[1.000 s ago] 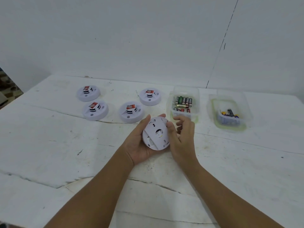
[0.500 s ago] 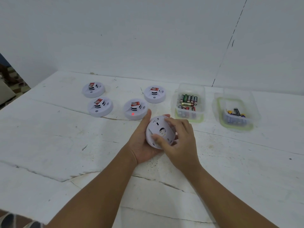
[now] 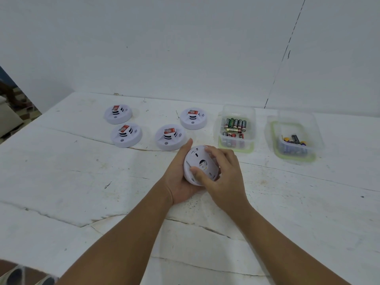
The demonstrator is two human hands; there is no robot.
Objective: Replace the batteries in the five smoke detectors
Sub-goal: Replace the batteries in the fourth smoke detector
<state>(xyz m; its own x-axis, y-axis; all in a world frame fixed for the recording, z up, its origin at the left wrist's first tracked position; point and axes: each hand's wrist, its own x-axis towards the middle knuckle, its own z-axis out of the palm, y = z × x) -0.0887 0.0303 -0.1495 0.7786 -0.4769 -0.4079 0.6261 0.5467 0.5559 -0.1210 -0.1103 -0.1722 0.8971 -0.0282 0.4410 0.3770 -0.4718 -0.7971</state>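
I count five smoke detectors. Four sit face up on the white table [image 3: 61, 171], all to the left of the near battery box [image 3: 234, 128]: far-left detector [image 3: 117, 114], near-left detector [image 3: 126, 135], middle detector [image 3: 169, 137], and the back detector [image 3: 193, 118] just beside the box. Each carries a red label on its raised centre. The fifth, the held detector [image 3: 200, 164], is tilted with its back plate toward me, in front of and just left of that box. My left hand [image 3: 181, 177] cups it from behind and below, thumb up along its left rim. My right hand [image 3: 224, 175] curls over its right side, thumb pressed on the back plate and fingers hooked over the top rim.

There are two clear plastic boxes. The near battery box holds a row of upright-lying green and black batteries plus a few more below; I cannot count them surely. The second box [image 3: 294, 138], to its right and apart from it, holds a few dark and yellow-tipped batteries.

Wide bare table lies left of and in front of the held detector. The tabletop is cracked and scuffed; a plain white wall [image 3: 185, 48] stands behind the boxes.
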